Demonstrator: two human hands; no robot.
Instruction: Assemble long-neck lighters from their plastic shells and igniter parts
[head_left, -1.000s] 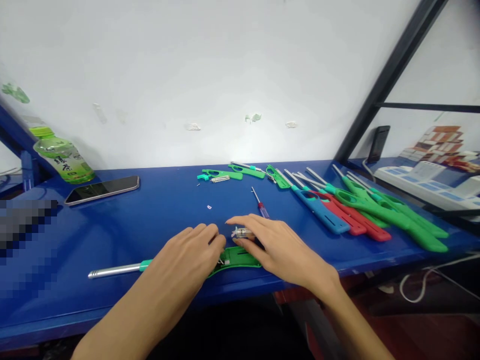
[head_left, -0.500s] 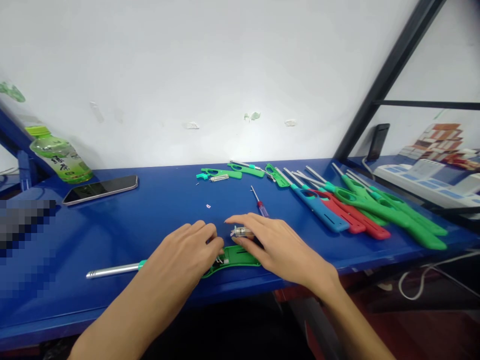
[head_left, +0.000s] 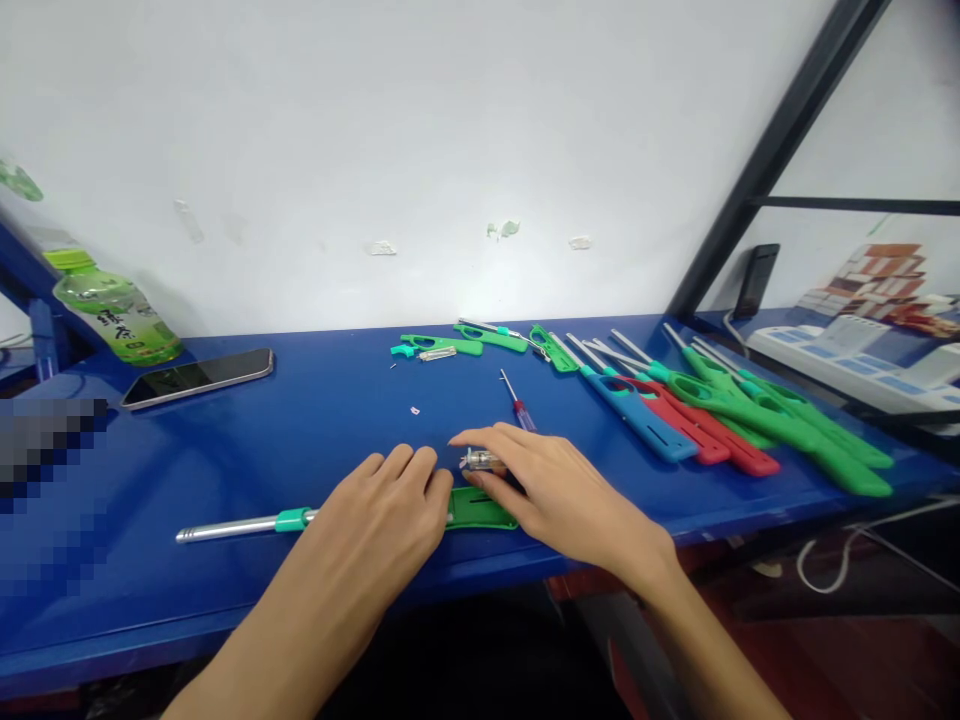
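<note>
A long-nosed green gas lighter (head_left: 480, 510) lies opened at the table's front edge, its metal tube (head_left: 225, 529) pointing left and its hollow handle shell facing up. My left hand (head_left: 394, 505) covers the middle of it with bent, closed fingers; the fingertips and the parts beneath them are hidden. Between thumb and fingers, my right hand (head_left: 547, 480) holds a small clear fuel tank (head_left: 481, 460) with a metal end, just above the handle. A screwdriver (head_left: 523, 413) with a red and purple handle lies behind that hand.
Green lighter shells (head_left: 491, 338) and a loose fuel tank (head_left: 437, 354) lie near the wall. Several whole lighters, blue (head_left: 641, 418), red (head_left: 694, 430) and green (head_left: 795, 425), are heaped at the right. A phone (head_left: 199, 378) and a green tea bottle (head_left: 116, 308) occupy the left.
My left hand has shifted slightly right and now hides more of the lighter's inside. The metal tube has tilted up a little. My right hand keeps its place with the fuel tank.
</note>
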